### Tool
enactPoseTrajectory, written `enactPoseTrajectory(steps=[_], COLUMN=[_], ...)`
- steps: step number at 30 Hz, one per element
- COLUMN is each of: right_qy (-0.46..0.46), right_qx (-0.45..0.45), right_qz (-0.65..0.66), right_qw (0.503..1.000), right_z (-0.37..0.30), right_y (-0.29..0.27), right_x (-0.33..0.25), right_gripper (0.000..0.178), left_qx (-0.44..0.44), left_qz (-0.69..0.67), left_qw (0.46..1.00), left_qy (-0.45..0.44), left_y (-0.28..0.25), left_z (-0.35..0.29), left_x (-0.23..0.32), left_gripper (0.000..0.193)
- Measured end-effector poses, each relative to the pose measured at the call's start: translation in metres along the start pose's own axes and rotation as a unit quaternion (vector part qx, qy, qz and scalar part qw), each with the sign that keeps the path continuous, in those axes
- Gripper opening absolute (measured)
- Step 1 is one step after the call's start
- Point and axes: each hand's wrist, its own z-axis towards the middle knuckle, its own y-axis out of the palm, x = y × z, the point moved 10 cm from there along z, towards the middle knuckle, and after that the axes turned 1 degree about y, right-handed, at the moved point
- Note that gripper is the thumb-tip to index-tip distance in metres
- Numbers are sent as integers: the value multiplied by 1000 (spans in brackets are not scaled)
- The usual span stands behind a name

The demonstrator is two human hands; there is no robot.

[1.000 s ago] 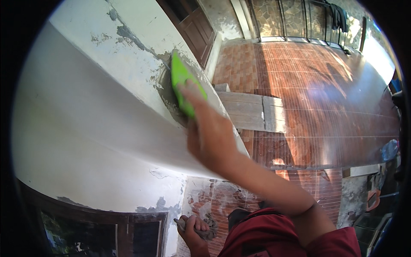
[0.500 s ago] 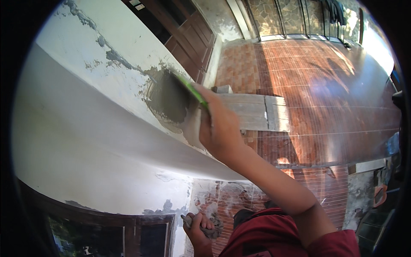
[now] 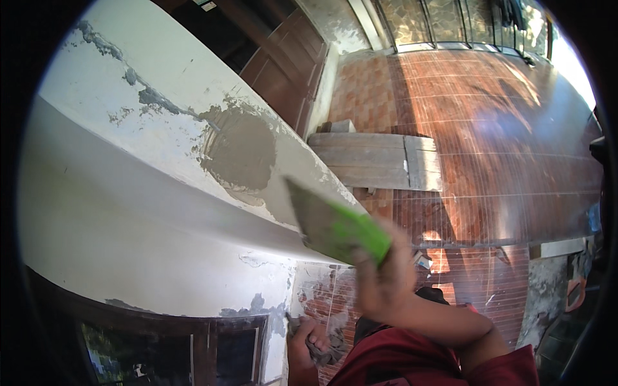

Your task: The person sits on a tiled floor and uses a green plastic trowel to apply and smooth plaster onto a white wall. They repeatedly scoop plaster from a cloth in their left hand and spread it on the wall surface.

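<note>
My right hand (image 3: 388, 283), smeared by motion, grips a putty knife (image 3: 322, 222) by its green back. The grey blade points up and left, apart from the wall surface as far as I can tell. Beyond its tip, a smooth grey patch of filler (image 3: 241, 151) covers part of the white wall (image 3: 193, 67). A rough grey streak (image 3: 151, 96) runs from that patch toward the upper left. Low in view, my left hand (image 3: 309, 336) is closed around a grey clump (image 3: 331, 350) that looks like mortar; its underside is hidden.
A wooden bench (image 3: 370, 157) stands on the red tiled floor (image 3: 489, 154) right of the wall. Brown door panels (image 3: 290, 71) are behind the wall, and a dark-framed window (image 3: 148, 350) lies at lower left. Black railings (image 3: 463, 22) stand at the far end.
My right hand has drawn the putty knife back from the grey patch, down and right toward my body, uncovering the patch. My left hand keeps its hold, nearly still.
</note>
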Motion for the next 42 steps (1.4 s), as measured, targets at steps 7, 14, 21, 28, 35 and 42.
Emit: enactPoseTrajectory(steps=[7, 14, 21, 28, 35, 42], right_qy=[430, 493, 478, 463, 456, 488], right_qx=[125, 129, 90, 77, 63, 38], right_qz=[306, 315, 334, 385, 412, 389], right_qw=[840, 800, 808, 795, 786, 780], right_z=[-74, -122, -108, -91, -79, -85], right_y=[-51, -71, -62, -43, -26, -22], right_x=[136, 150, 142, 125, 113, 110], right_gripper=[43, 43, 48, 48, 48, 49], left_qx=[-143, -158, -237, -125, -16, -108], left_qz=[-46, 188, 285, 294, 278, 323], left_qw=[978, 969, 929, 946, 935, 891], left_qy=[-148, -37, -19, 63, 218, 300], left_y=[32, 32, 44, 25, 25, 73], left_z=[-14, -26, -29, -24, -18, -42], left_x=[-62, -56, -65, -58, -8, 47], left_gripper=[5, 15, 12, 9, 26, 70])
